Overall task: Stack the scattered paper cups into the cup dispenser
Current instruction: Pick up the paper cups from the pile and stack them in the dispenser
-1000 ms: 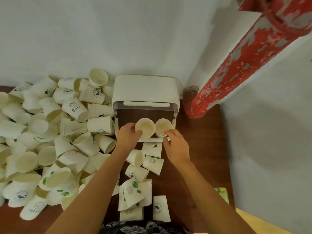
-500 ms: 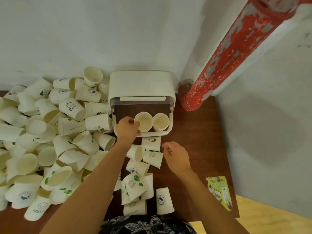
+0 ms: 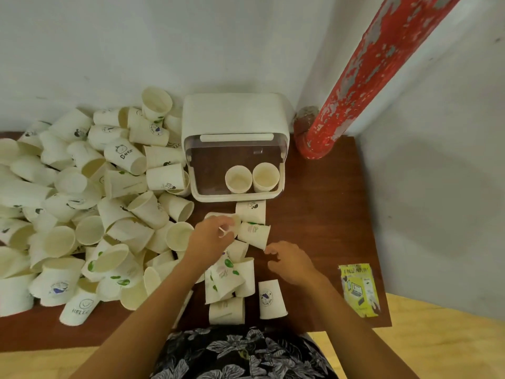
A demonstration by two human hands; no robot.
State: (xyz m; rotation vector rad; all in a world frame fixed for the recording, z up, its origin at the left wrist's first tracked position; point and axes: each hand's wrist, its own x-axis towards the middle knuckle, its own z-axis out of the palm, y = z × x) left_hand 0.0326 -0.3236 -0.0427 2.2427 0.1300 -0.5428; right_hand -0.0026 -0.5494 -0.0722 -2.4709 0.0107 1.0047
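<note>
A white cup dispenser [image 3: 235, 119] stands open at the back of the brown table [image 3: 317, 214], with two paper cups [image 3: 238, 179] upright side by side inside it. A big pile of scattered paper cups [image 3: 109, 214] covers the table's left half. Several more cups [image 3: 232, 277] lie in a line in front of the dispenser. My left hand [image 3: 211, 237] curls its fingers round one lying cup [image 3: 235, 218] just in front of the dispenser. My right hand [image 3: 291, 262] hovers loosely curled and holds nothing, its fingertips by the rim of a green-printed cup [image 3: 254, 235].
A peeling red pipe [image 3: 355, 77] rises from the table's back right corner, next to the dispenser. A yellow packet [image 3: 359, 289] lies near the right front edge. Grey walls close in behind and on the right. Bare tabletop shows to the right of the dispenser.
Both hands have drawn back from the two cups in the dispenser towards me. My left hand now grips a lying cup; my right hand sits near the green-printed cup.
</note>
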